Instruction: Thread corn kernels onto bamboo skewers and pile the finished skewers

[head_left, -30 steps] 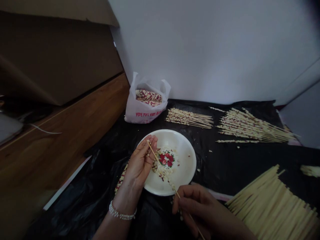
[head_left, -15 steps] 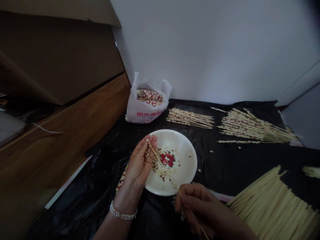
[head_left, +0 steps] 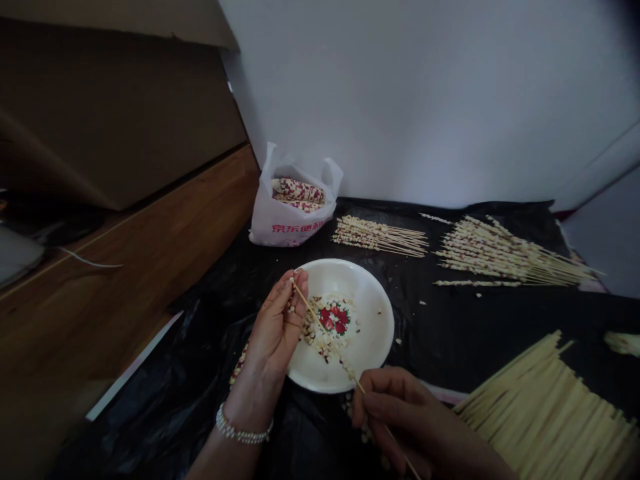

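My right hand (head_left: pixel 395 407) is closed around a thin wooden skewer (head_left: pixel 310 309), which slants up and left over the bowl. Some corn kernels are threaded on the skewer just ahead of my right fingers. Its tip meets the fingertips of my left hand (head_left: pixel 280 317), which pinch a pale corn kernel (head_left: pixel 291 283). A few more kernels rest in the left palm. Below the hands stands a white bowl (head_left: pixel 377 340) with a red flower print and loose cream and dark kernels (head_left: pixel 325 343). A speckled corn cob (head_left: pixel 239 363) lies partly hidden behind my left wrist.
A white plastic bag (head_left: pixel 295 230) at the back holds speckled cobs. Kernel-threaded skewers lie in a small pile (head_left: pixel 380 237) and a larger one (head_left: pixel 500 257). Bare skewers (head_left: pixel 550 407) are heaped at right. Black plastic sheeting (head_left: pixel 210 347) covers the floor beside a cardboard box (head_left: pixel 120 113).
My left hand has shifted slightly left, with the skewer tip still at its fingertips. My right hand has barely moved and keeps its hold on the skewer.
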The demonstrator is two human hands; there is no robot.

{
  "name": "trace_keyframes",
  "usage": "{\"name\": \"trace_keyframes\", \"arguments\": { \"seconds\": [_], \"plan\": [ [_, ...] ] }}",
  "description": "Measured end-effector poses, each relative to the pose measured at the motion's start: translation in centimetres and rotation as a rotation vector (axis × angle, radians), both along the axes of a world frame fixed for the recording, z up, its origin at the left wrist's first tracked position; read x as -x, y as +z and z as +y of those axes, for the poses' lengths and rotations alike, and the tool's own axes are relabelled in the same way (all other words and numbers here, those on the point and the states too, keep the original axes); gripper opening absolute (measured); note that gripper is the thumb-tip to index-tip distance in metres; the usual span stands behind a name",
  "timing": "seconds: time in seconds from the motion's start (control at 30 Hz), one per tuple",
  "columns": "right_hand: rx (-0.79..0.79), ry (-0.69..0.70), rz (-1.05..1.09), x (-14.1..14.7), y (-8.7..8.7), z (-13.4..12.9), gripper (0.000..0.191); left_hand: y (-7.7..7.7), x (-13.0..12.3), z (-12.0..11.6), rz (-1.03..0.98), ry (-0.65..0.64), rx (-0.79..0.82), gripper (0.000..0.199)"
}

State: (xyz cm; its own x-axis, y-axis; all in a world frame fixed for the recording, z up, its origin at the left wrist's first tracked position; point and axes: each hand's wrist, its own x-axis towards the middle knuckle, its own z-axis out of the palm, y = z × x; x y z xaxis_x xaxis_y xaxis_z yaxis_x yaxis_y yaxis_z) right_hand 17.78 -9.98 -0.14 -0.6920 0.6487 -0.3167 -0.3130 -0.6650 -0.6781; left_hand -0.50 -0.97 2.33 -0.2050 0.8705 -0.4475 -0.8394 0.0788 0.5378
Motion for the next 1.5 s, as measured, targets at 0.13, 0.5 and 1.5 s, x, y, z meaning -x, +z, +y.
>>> {"name": "trace_keyframes", "arguments": {
  "seconds": [0.13, 0.5, 1.5],
  "plan": [
    [0.014, 0.000, -0.004, 0.0, 0.3, 0.0, 0.027, 0.1, 0.0, 0.1, -0.018, 0.007, 0.011, 0.030],
    [0.000, 0.003, 0.014, 0.0, 0.2, -0.2, 0.025, 0.1, -0.1, 0.1, 0.010, 0.007, 0.006, 0.023],
    [-0.022, -0.014, 0.027, -0.4, -1.0, -0.2, 0.025, -0.1, -0.3, -0.1, 0.159, -0.025, -0.041, 0.023]
  ]
}}
